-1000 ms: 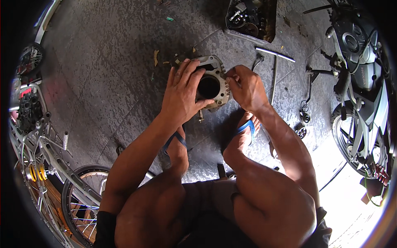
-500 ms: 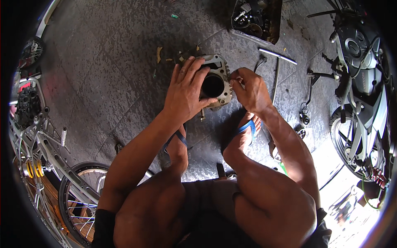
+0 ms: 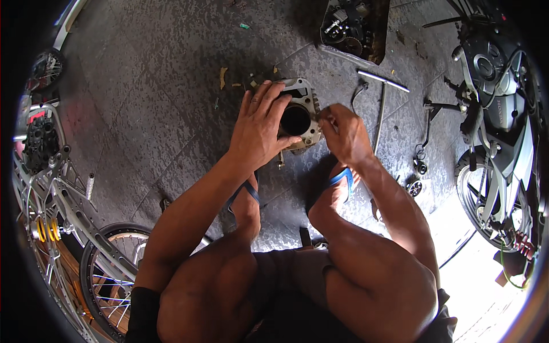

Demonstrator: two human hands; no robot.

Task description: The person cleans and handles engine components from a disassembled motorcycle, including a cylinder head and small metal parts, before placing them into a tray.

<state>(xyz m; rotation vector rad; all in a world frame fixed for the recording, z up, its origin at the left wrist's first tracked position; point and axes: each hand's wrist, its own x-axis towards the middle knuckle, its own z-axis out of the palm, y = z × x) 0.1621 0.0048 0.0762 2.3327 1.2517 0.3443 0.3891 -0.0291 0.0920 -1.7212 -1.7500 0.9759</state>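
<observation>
A metal engine cylinder block sits on the floor in front of my feet, its round dark bore facing up and cooling fins along its right side. My left hand grips its left side, fingers over the top face and thumb along the near edge below the bore. At the finned right edge is my right hand, thumb and fingers pinched together. Whatever may be between those fingertips is too small or hidden to make out.
A tray of dark engine parts stands at the far right. Nearby lies a T-handle wrench. A motorcycle stands at right; a metal frame and a spoked wheel are at left. Yellowish scraps lie beyond my left hand.
My right hand has shifted slightly nearer to me along the finned edge, its fingers still pinched. The left hand keeps its grip on the cylinder block.
</observation>
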